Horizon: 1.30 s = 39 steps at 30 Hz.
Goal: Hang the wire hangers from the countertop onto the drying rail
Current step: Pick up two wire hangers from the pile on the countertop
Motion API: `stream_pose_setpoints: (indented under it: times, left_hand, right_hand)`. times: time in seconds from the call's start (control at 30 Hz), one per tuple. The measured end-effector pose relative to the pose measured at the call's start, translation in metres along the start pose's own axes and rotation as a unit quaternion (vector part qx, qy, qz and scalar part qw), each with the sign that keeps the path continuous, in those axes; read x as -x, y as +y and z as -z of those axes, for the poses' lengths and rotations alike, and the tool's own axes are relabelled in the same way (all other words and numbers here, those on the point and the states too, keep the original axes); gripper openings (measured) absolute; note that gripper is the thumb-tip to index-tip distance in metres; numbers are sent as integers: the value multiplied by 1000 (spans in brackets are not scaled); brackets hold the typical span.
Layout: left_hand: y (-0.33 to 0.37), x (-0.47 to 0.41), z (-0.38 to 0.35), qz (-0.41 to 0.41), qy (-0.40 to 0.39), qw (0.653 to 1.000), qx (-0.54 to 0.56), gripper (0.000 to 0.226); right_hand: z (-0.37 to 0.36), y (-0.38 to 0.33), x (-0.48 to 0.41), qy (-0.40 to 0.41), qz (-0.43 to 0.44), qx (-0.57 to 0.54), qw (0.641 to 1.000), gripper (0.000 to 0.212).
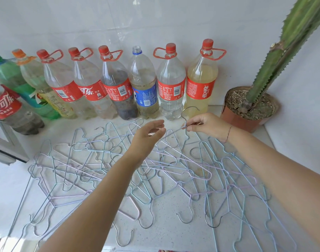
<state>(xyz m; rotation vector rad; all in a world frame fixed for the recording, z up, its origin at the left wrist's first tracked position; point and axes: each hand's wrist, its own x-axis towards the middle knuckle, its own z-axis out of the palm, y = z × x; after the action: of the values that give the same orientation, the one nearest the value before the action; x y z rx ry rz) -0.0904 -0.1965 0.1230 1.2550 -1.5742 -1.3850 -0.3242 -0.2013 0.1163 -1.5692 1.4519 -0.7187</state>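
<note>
Freeing one hanger [182, 113] from the tangle looks like the step in hand, and doing it well means raising it slowly. The right hand [208, 127], at the far right of the heap, has a narrow grip: thumb and fingertips pinch the wire at the neck, just under the hook. The hook stands up in front of the row of bottles [172, 82]. The hanger's shoulder wire runs down and to the left into the pile [155, 170]. That pile is a spread of pale blue and lilac hangers, lying crossed and overlapping over most of the surface [173, 233].

The left hand [147, 135] hovers above the middle of the pile. Its fingers are loose and spread, holding nothing, and it appears to touch no wire. It is near the held hanger's shoulder and could press down on neighbouring hangers or pick off one that catches.

The thin wires blur where they cross, so I cannot tell whether the held hanger's lower bar is threaded under another. A straight upward pull may therefore drag others along. Tilting the hanger and drawing it toward the far right, short of the potted cactus [246, 110], seems safer. The drying rail is not in view.
</note>
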Motion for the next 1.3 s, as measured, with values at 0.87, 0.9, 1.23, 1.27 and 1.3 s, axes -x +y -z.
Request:
stream_pose_setpoints:
  times: [0.87, 0.9, 1.23, 1.27, 1.3]
  left_hand:
    - [-44, 36, -36, 137, -79, 977, 141, 16]
    - [-45, 38, -39, 140, -85, 977, 140, 16]
    - [-45, 64, -45, 143, -102, 976, 130, 17]
    - [-44, 68, -43, 141, -101, 976, 130, 17]
    - [-43, 72, -42, 139, -99, 977, 130, 16]
  right_hand:
    - [-64, 126, 219, 205, -298, -11, 932, 17]
    - [-70, 126, 223, 183, -300, 11, 936, 17]
    - [-97, 128, 225, 145, -292, 146, 934, 34]
    - [-97, 127, 225, 149, -289, 140, 935, 33]
    - [-97, 126, 226, 156, -287, 125, 937, 32]
